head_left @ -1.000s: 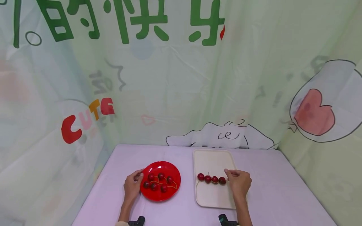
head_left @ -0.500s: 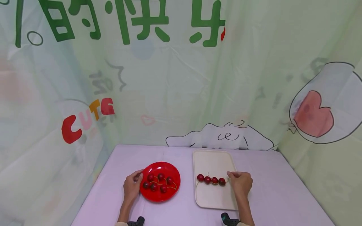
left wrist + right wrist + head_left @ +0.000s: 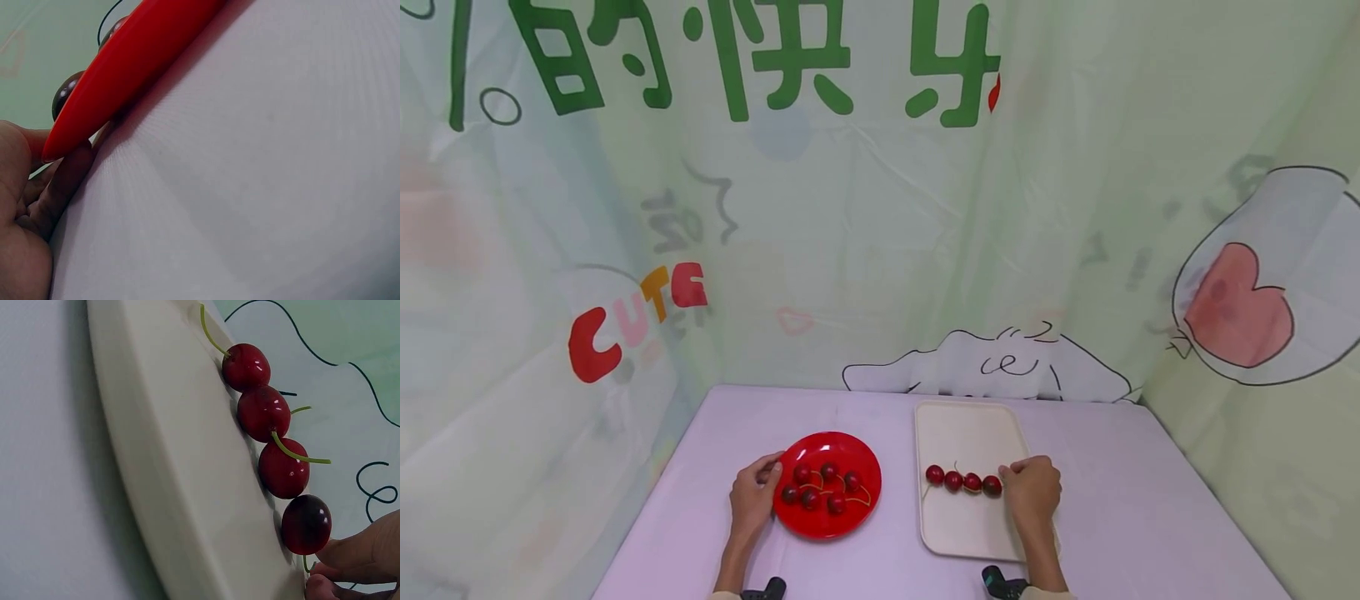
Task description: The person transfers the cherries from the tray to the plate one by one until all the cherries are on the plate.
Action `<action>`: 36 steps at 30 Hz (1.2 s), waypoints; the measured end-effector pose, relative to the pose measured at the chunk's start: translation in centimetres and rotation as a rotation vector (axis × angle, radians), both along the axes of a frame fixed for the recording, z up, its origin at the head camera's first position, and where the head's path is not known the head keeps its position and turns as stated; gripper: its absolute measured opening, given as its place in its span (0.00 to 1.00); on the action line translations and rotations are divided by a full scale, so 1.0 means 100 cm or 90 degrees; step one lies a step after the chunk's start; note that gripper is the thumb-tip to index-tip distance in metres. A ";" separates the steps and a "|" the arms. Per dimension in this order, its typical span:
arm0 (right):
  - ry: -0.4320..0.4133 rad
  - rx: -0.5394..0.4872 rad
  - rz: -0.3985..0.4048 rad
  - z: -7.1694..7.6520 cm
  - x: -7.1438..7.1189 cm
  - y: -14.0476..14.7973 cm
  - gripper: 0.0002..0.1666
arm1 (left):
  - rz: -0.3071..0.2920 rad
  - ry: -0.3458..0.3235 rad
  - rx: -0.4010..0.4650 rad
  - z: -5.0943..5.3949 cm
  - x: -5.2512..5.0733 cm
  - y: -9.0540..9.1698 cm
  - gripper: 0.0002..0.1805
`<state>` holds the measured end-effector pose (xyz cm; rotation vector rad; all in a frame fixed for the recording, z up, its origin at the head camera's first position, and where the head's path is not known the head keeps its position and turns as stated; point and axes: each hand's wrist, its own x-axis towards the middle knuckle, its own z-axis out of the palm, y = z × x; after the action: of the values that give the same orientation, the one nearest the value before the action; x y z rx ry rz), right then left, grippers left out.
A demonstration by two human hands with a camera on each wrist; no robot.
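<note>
My left hand [image 3: 752, 498] grips the left rim of a round red plate [image 3: 825, 527]; in the left wrist view the thumb lies above the rim and fingers lie under it. Several dark red cherries [image 3: 809, 498] with stems rest on that plate. To the right, several more cherries [image 3: 953, 481] form a row across a cream rectangular tray [image 3: 958, 529]. At the row's right end, my right hand [image 3: 1034, 492] pinches the short green stem [image 3: 305, 564] of the darkest cherry [image 3: 306, 524]. Its other fingers are partly out of the right wrist view.
A pale lilac-white table [image 3: 895, 575] carries both plate and tray, with a gap between them. Printed curtains [image 3: 880, 250] hang behind the table and at both sides. A black wrist device [image 3: 1004, 583] sits at each wrist.
My right hand drew slightly right from the end cherry, then came back left to its stem. My left hand stays on the plate. The head view shifted slightly.
</note>
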<state>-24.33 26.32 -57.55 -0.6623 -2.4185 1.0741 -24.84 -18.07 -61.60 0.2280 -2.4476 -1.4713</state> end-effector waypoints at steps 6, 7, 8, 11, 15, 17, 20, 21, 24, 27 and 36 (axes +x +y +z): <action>0.002 0.008 -0.007 0.004 0.004 -0.002 0.09 | -0.005 0.004 0.002 -0.001 0.001 0.002 0.16; 0.000 0.009 -0.009 0.004 0.004 -0.002 0.09 | -0.006 0.004 0.001 -0.001 0.001 0.002 0.16; -0.002 0.009 -0.010 0.004 0.005 -0.002 0.09 | -0.008 0.003 0.001 -0.001 0.001 0.002 0.16; -0.005 0.015 -0.011 0.003 0.003 -0.002 0.08 | -0.008 0.003 -0.001 -0.002 0.000 0.002 0.16; 0.000 0.021 -0.006 0.001 0.000 -0.003 0.07 | -0.009 0.008 0.002 0.000 -0.001 0.001 0.16; 0.003 0.024 -0.008 0.000 -0.001 -0.003 0.06 | -0.012 0.008 0.004 0.000 -0.001 0.000 0.16; 0.002 0.021 -0.009 -0.001 0.000 -0.002 0.06 | -0.011 0.001 0.007 0.000 0.001 -0.001 0.16; 0.001 0.020 -0.011 -0.001 0.000 -0.002 0.06 | -0.011 0.001 0.005 -0.001 0.001 -0.001 0.16; 0.005 0.011 -0.014 -0.003 0.002 -0.002 0.07 | -0.010 0.001 0.002 -0.003 0.002 -0.002 0.16; 0.008 0.004 -0.017 -0.001 0.004 -0.002 0.07 | -0.011 0.000 0.001 -0.004 0.002 -0.003 0.16; 0.018 -0.008 0.003 0.003 0.007 0.001 0.06 | -0.004 -0.005 0.000 -0.004 0.001 -0.002 0.16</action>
<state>-23.59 26.37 -57.24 -0.6425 -2.3921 1.0938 -24.78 -18.30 -61.96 0.2266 -2.4572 -1.4768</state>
